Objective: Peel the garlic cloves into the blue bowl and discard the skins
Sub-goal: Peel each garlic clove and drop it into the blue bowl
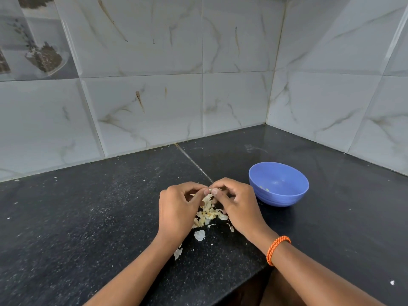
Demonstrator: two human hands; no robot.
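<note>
My left hand (pixel 178 208) and my right hand (pixel 237 204) meet fingertip to fingertip above the black counter. Between them they pinch a small garlic clove (pixel 212 191), mostly hidden by the fingers. Under the hands lies a heap of pale garlic skins (pixel 208 213), with two stray white pieces (pixel 199 235) closer to me. The blue bowl (pixel 279 184) stands just right of my right hand; a few small pale bits lie at its bottom.
The black speckled counter (pixel 88 217) runs into a corner of grey marbled wall tiles (pixel 220 96) behind and to the right. The counter's front edge (pixel 260 268) drops away under my right forearm, which wears an orange cord bracelet (pixel 277 249).
</note>
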